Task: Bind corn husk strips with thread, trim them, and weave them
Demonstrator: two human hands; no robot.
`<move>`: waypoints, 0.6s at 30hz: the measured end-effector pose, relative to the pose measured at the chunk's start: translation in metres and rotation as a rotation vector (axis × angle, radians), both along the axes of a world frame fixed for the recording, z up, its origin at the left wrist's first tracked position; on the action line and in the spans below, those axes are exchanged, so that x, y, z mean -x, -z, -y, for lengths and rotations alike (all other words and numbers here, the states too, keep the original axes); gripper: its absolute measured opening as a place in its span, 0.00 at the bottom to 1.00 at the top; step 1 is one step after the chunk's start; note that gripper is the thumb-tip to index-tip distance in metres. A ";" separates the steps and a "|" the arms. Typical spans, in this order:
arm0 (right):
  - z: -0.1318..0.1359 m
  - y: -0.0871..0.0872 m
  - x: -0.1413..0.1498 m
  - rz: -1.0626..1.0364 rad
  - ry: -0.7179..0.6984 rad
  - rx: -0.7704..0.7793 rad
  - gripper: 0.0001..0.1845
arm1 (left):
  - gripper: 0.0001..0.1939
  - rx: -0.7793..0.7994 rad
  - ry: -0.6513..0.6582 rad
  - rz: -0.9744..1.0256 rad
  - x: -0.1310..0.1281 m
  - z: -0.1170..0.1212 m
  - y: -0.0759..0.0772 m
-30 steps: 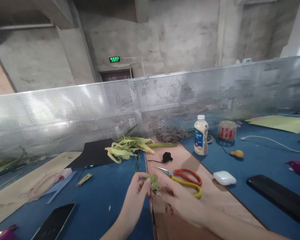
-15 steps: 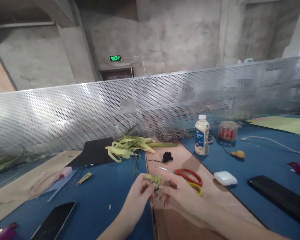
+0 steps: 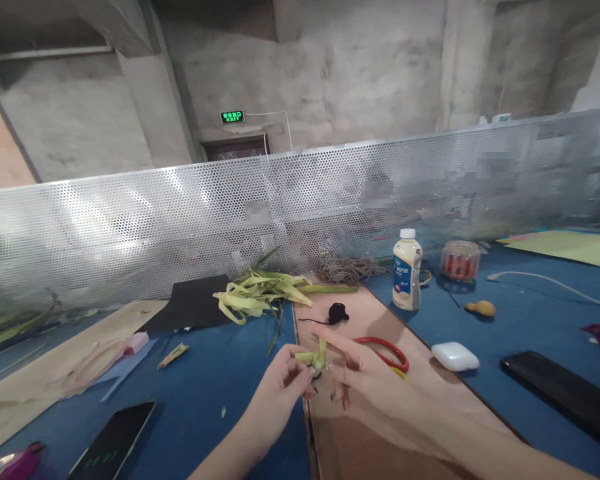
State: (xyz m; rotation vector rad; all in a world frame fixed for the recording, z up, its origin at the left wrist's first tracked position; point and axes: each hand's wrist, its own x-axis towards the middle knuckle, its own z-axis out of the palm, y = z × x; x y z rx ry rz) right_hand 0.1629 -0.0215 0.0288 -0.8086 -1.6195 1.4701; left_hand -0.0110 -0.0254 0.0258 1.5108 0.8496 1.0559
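Note:
Low in the centre, my left hand [image 3: 286, 383] pinches a small folded piece of green corn husk [image 3: 316, 361], with one strip standing up from it. My right hand [image 3: 363, 370] is just to its right, fingers apart, the index finger stretched out by the top of that strip. Whether a fingertip touches the strip I cannot tell. Under and behind my right hand lie red-handled scissors [image 3: 393, 350], largely covered, with a bit of yellow handle showing. A pile of pale green corn husks [image 3: 260, 293] rests farther back.
Black thread [image 3: 338, 313] lies on the wooden board [image 3: 375, 313]. To the right are a drink bottle [image 3: 407, 273], a clear tub [image 3: 460, 261], a white case [image 3: 455, 357] and a long black object [image 3: 560, 393]. A phone [image 3: 113, 440] lies at left. A perforated metal screen [image 3: 180, 227] stands behind.
My right hand's fingers have spread, and the index finger has moved up and left over the scissors. One strip of the husk now stands upright. My left hand keeps its pinch.

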 end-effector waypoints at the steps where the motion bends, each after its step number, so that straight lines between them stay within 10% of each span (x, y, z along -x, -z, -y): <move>1: 0.001 -0.003 -0.001 0.017 0.002 -0.008 0.35 | 0.07 0.004 0.002 0.000 0.000 0.000 0.000; 18: 0.007 -0.002 0.003 -0.005 -0.096 -0.034 0.35 | 0.10 0.462 0.147 0.409 -0.003 -0.003 0.012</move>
